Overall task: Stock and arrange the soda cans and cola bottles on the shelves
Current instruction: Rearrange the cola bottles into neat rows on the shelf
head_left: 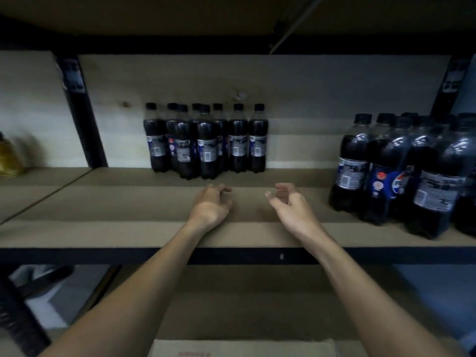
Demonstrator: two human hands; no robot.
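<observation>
Several small cola bottles (206,143) with dark caps and blue labels stand in a cluster at the back of the wooden shelf (116,210). A second group of larger cola bottles (401,173) stands at the shelf's right end. My left hand (212,203) hovers over the shelf in front of the small bottles, fingers loosely curled and empty. My right hand (289,202) is beside it, a little to the right, fingers apart and empty. Neither hand touches a bottle. No soda cans are in view.
A yellowish bottle (9,157) stands in the neighbouring bay at far left, past a black upright post (82,117). Another black post (448,86) rises at the back right. A cardboard box (242,347) sits below, at the bottom edge. A higher shelf board (154,19) hangs overhead.
</observation>
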